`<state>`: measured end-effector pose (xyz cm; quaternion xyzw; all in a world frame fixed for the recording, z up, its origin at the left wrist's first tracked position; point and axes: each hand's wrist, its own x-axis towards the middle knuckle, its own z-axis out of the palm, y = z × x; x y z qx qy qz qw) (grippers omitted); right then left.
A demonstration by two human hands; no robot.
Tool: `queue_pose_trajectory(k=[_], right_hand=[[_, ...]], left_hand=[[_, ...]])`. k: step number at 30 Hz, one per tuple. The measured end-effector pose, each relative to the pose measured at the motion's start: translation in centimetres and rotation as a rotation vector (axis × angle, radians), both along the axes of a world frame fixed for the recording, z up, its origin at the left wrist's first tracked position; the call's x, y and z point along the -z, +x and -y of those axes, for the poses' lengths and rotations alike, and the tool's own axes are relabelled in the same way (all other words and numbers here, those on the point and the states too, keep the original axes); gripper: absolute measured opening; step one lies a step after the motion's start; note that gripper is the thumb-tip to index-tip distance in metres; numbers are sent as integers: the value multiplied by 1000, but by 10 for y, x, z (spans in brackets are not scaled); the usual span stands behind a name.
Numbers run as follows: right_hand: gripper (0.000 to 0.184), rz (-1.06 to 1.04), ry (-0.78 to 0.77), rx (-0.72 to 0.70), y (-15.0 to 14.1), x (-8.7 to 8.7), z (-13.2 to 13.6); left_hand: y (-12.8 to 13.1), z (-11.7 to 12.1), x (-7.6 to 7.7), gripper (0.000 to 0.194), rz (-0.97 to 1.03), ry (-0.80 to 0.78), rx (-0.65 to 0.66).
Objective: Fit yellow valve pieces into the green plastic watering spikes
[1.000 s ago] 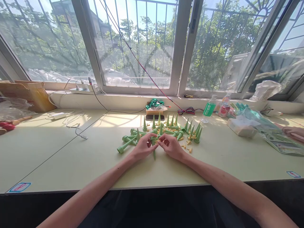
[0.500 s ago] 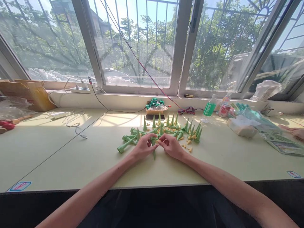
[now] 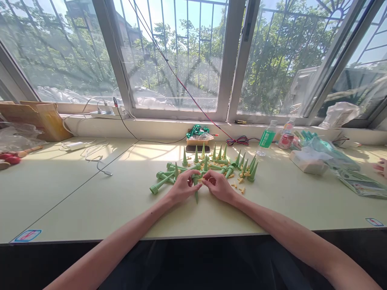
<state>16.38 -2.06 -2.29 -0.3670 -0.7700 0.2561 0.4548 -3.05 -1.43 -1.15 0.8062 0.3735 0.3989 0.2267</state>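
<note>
My left hand and my right hand meet at the middle of the pale table. Between them they pinch a green plastic cone spike that points toward me. My right fingertips also press something small and yellow against its wide end. Behind my hands lies a heap of green cone spikes, some upright, some lying flat. Small yellow pieces are scattered among them, to the right of my right hand.
A small box with green wire and a green-labelled bottle stand by the window sill. Plastic bags lie at the right, where another person's hand shows. A cardboard box and white cables sit at the left.
My hands have stayed on the spike with only slight finger shifts. The other person's hand at the right edge has drawn back toward the frame edge.
</note>
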Motion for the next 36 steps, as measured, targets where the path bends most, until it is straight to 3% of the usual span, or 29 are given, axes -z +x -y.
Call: queue_pose_trajectory(k=[36], right_hand=[[15,15,5,10,0,-7,1]], left_hand=[[1,-1,-1,29,-26,78,-27]])
